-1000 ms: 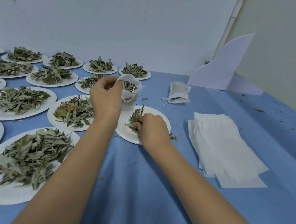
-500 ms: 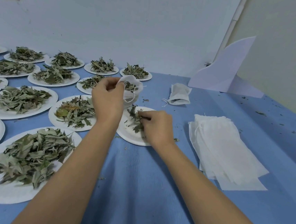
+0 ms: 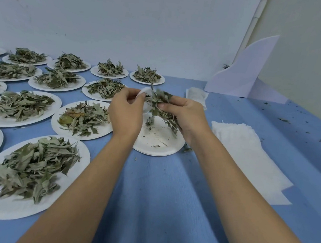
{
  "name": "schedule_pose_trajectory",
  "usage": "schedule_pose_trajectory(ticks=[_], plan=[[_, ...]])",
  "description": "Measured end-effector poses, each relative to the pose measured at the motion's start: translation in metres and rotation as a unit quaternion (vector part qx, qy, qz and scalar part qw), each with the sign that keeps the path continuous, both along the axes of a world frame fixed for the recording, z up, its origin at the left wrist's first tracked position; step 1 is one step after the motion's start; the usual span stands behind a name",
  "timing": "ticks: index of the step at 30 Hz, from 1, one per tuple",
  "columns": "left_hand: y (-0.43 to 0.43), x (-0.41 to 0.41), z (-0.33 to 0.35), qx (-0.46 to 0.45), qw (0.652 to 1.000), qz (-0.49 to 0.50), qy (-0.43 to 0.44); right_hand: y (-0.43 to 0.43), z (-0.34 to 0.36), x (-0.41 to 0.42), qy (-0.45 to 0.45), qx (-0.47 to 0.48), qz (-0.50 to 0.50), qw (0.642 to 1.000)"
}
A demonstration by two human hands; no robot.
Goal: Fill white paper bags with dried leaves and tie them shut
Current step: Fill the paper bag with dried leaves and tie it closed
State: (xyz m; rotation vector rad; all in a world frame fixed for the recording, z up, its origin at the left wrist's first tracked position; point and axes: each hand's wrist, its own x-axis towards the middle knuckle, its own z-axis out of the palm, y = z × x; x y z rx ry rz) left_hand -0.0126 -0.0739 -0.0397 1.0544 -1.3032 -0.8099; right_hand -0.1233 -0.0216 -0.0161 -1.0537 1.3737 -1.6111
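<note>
The blue table fills the bottom of the view. On its left side sit many white plates, each with a heap of dry leaves. The plates at the left edge are cut off. On the right lies a flat pile of bags. Between them, one plate holds only crumbs and a few small bits.

Over that plate, the left hand pinches the rim of a white bag. Most of the bag is hidden behind the hand and the leaves. The right hand grips a bunch of leaves, with its tip at the bag's mouth. I cannot tell if any leaves are inside. Behind the right hand lies a full bag, partly hidden.
</note>
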Motion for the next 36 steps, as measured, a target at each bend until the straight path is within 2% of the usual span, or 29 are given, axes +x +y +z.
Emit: schedule_pose_trajectory(ticks=[3,7,9,12,15,19,22,24,31,36], plan=[[0.003,-0.002,0.003,0.015,0.999,-0.041,0.020,-0.001,-0.004,0.000,0.052,0.003,-0.014,0.999],[0.010,-0.007,0.006,0.079,0.982,-0.140,0.099,-0.004,-0.010,-0.005,0.100,0.051,-0.071,0.991],[0.012,-0.008,0.006,0.102,0.973,-0.181,0.097,-0.004,-0.013,-0.007,0.115,0.074,-0.088,0.987],[0.014,-0.008,0.006,0.118,0.965,-0.227,0.064,-0.003,-0.014,-0.009,0.143,0.081,-0.102,0.981],[0.014,-0.008,0.006,0.095,0.960,-0.264,-0.001,-0.003,-0.013,-0.009,0.153,0.077,-0.111,0.979],[0.014,-0.008,0.003,0.053,0.946,-0.304,-0.104,-0.002,-0.013,-0.012,0.087,0.093,-0.078,0.989],[0.016,-0.011,-0.002,0.000,0.943,-0.274,-0.189,-0.003,-0.011,-0.010,0.043,0.112,-0.061,0.991],[0.017,-0.013,-0.002,-0.032,0.946,-0.238,-0.217,-0.004,-0.010,-0.006,0.016,0.121,-0.067,0.990],[0.019,-0.010,0.001,-0.061,0.963,-0.197,-0.172,-0.005,-0.005,0.003,0.017,0.103,-0.089,0.991],[0.015,-0.009,0.002,-0.030,0.970,-0.202,-0.134,-0.009,-0.005,0.013,0.096,0.090,-0.125,0.983]])
